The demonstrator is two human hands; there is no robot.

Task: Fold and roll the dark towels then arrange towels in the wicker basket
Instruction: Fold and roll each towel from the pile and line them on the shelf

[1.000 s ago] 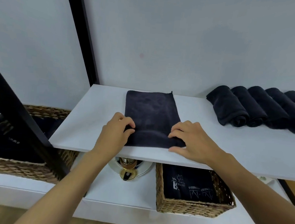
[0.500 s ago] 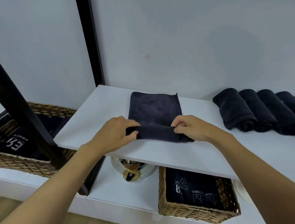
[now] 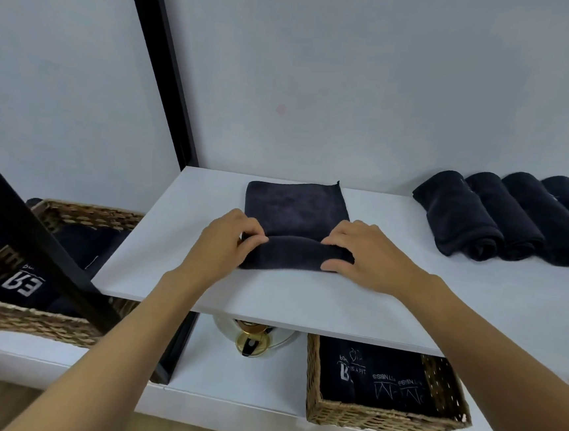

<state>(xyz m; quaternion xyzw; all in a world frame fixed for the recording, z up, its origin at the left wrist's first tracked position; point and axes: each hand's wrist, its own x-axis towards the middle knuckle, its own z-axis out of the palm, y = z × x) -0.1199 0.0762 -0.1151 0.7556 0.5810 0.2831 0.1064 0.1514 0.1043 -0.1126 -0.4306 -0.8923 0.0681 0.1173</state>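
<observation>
While my fingers (image 3: pixel 246 224) are curling over both ends of the roll, left hand (image 3: pixel 225 244) and right hand (image 3: pixel 367 257) are gripping the dark towel (image 3: pixel 297 209) mid-frame on the white shelf (image 3: pixel 475 300); I'm trying for even pressure so it's rolling tight and straight toward the flat half.

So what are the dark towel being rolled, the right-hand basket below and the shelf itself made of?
The dark towel looks like soft microfibre or terry cloth: matte, fuzzy nap, curls softly. The basket seems woven wicker or seagrass: tan plaited strands. The shelf looks like white laminated board, smooth and matte, though its core is hidden.
</observation>
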